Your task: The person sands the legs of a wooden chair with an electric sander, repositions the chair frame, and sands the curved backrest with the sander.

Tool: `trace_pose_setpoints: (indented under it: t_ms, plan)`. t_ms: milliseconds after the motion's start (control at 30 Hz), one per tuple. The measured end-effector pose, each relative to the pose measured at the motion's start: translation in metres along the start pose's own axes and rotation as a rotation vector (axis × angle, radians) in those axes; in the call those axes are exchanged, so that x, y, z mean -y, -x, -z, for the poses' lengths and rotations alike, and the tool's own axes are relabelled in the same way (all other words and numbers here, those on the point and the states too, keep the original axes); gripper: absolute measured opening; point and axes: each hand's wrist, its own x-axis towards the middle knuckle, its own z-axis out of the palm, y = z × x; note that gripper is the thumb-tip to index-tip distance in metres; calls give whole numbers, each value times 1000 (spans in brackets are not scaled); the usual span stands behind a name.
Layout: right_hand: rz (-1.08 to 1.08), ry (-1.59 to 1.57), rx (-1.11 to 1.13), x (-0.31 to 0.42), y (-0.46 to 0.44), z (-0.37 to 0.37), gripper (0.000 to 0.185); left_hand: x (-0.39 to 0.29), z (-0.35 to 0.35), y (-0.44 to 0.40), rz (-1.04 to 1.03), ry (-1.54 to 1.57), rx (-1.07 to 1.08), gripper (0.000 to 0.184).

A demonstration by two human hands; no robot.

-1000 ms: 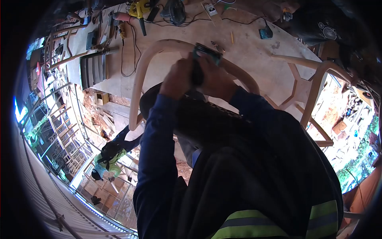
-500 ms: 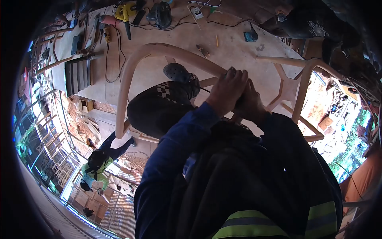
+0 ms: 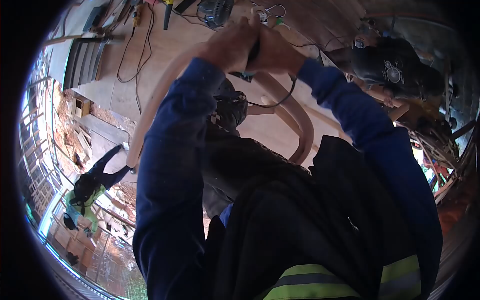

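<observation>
My left hand (image 3: pixel 234 46) and my right hand (image 3: pixel 276 52) are closed together around a dark corded power tool (image 3: pixel 244 76), mostly hidden by the fingers. Its black cord (image 3: pixel 286 100) loops down past my right wrist. Under the tool runs a smooth, curved wooden chair frame (image 3: pixel 296 116), whose left side bends down along my left sleeve. My leg in dark trousers (image 3: pixel 235 150) is bent inside the frame's curve, and a dark shoe (image 3: pixel 226 89) shows below the hands.
A black fan-like device (image 3: pixel 215 11) and a power outlet (image 3: pixel 261 16) lie at the far edge. Cables (image 3: pixel 142 65) cross the plywood surface (image 3: pixel 112 80). One person (image 3: pixel 395 70) is at the right; another in a bright top (image 3: pixel 87 200) is at lower left.
Both hands have moved up and left along the wooden frame with the tool, arms stretched farther out. My view has shifted, and the frame appears turned.
</observation>
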Motion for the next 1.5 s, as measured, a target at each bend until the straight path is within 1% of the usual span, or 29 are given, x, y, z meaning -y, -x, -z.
trace_pose_setpoints:
  t_ms: [33, 67, 100, 133, 167, 233, 267, 367, 400, 467, 500, 600, 700, 733, 767, 800, 833, 867, 900, 933, 967, 1033, 1067, 1167, 1200, 1300, 1400, 1467, 1500]
  plan:
    - [-22, 35, 62, 7, -19, 5, 95, 15, 8, -4, 40, 12, 34, 108]
    - [-43, 73, 121, 13, -37, 9, 93, 31, 15, -3, 50, 25, -13, 82]
    - [44, 74, 138, 13, -59, 7, 83, 49, 21, 1, 60, 37, -59, 59]
    - [129, 70, 155, 15, -81, 2, 72, 66, 26, 7, 69, 48, -103, 42]
    - [214, 64, 169, 20, -97, -6, 62, 85, 31, 16, 62, -14, -93, 49]
    - [204, 35, 249, 52, -124, -13, 56, 108, 47, 35, 49, -140, -69, 64]
    - [203, 18, 297, 66, -135, -17, 53, 111, 56, 49, 116, -183, -91, 85]
    - [233, 7, 370, 96, -158, -44, 53, 122, 75, 98, 176, -67, -178, 96]
    - [165, 91, 458, 104, -164, -50, 52, 126, 79, 99, 308, 36, -50, 99]
    - [176, 15, 423, 113, -163, -59, 48, 143, 68, 109, 299, -31, -110, 98]
    - [170, -22, 398, 113, -160, -58, 46, 139, 68, 110, 282, -62, -135, 98]
    - [169, -67, 426, 96, -150, -40, 44, 120, 68, 86, 272, 15, -103, 97]
    - [47, -102, 446, 72, -122, -8, 45, 106, 40, 48, 117, -148, -224, 97]
    - [55, -95, 334, 59, -108, 0, 45, 76, 58, 34, 175, -90, -10, 93]
    - [62, -86, 217, 41, -88, 5, 44, 72, 37, 15, 318, 333, -51, 90]
    - [68, -74, 97, 23, -68, 8, 44, 74, 0, -10, 456, 757, -81, 86]
    - [-24, -40, 103, 2, -47, 9, 60, 68, -22, -31, 592, 1180, -101, 83]
    - [-117, -10, 109, -19, -26, 8, 77, 33, -9, -33, 503, 795, 97, 80]
    - [-127, -80, 85, -17, -5, 18, 86, -3, 3, -35, 373, 408, 248, 78]
    - [-136, -151, 61, -14, 15, 28, 95, -26, 1, -36, 201, 167, 276, 82]
    - [-180, -143, 33, -18, 37, 32, 94, -44, -3, -38, 26, -71, 295, 87]
    - [-278, -133, -18, -28, 85, 33, 93, -77, -23, -38, -41, -4, 294, 95]
    - [-353, -160, 1, -26, 108, 36, 94, -93, -37, -35, -72, 34, 298, 99]
    - [-401, -242, -110, -50, 181, 24, 91, -141, -81, -26, -174, 80, 222, 93]
    - [-433, -231, -131, -53, 206, 22, 94, -157, -102, -24, -218, 100, 186, 85]
    - [-489, -189, -245, -48, 276, 15, 100, -215, -123, -10, -293, 106, 224, 74]
    - [-566, -106, -308, -34, 343, -3, 104, -270, -148, 20, -323, 79, 212, 66]
    - [-487, 96, -223, -38, 378, -25, 100, -292, -159, 42, -341, 61, 196, 62]
    - [-401, 348, -160, -13, 379, -20, 98, -297, -163, 49, -362, 63, 197, 62]
